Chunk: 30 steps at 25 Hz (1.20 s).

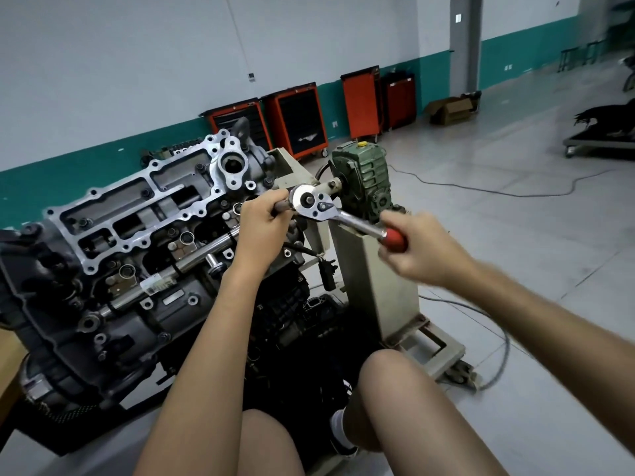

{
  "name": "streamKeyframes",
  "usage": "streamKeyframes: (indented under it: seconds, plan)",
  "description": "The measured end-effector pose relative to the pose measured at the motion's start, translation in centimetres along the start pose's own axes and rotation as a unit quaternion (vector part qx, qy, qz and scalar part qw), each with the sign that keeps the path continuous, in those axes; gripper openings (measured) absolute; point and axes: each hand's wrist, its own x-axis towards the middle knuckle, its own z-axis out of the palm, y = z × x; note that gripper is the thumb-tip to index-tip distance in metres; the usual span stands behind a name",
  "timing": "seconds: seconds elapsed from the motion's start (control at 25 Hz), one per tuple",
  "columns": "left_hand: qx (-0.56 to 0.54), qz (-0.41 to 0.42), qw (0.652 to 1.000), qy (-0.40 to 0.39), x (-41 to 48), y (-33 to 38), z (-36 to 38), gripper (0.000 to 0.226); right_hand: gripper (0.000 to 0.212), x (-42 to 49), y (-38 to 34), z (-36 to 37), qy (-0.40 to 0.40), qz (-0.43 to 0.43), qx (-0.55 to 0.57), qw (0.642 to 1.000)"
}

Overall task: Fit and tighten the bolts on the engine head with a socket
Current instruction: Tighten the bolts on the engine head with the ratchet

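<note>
Ratchet: head upper-left, red handle lower-right; right hand fingers wrap handle, left hand wraps extension.

The person's bare left hand and bare right hand lead back into bare forearms. The left forearm and the right forearm are uncovered all the way to the edges of the view, and the right hand is slightly blurred. Two bare thighs fill the bottom of the view, the left thigh and the right thigh, which ends in a rounded bare knee. Below that knee is a white ankle sock in a black low-cut shoe with a pale sole edge.
</note>
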Motion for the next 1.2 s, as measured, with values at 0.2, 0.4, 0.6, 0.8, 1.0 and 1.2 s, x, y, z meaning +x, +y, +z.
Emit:
streamKeyframes:
  seconds: [0.2,0.4,0.6,0.8,1.0,1.2]
  plan:
    - [0.026,-0.021,0.999,0.004,0.0,-0.1,0.2,0.016,0.024,-6.9,-10.2,10.5,0.059,0.209,0.442,0.870]
    - [0.028,-0.016,0.999,-0.012,0.1,-0.4,0.0,0.013,0.027,-6.6,-10.4,10.4,0.044,0.207,0.433,0.876]
    - [0.008,-0.006,1.000,-0.013,0.1,0.3,0.1,0.018,0.027,-1.4,0.5,0.7,-0.029,0.013,0.031,0.999]
    - [0.010,-0.013,1.000,0.003,0.0,0.2,0.1,0.022,0.038,-0.7,0.5,0.9,0.019,0.017,0.018,1.000]
    - [0.039,-0.023,0.999,0.004,0.0,-0.2,0.4,0.019,0.027,-6.8,-10.2,11.0,0.071,0.204,0.443,0.870]
    - [0.034,-0.022,0.999,-0.018,0.0,-0.3,0.0,0.016,0.024,-6.7,-11.3,10.9,0.031,0.224,0.473,0.851]
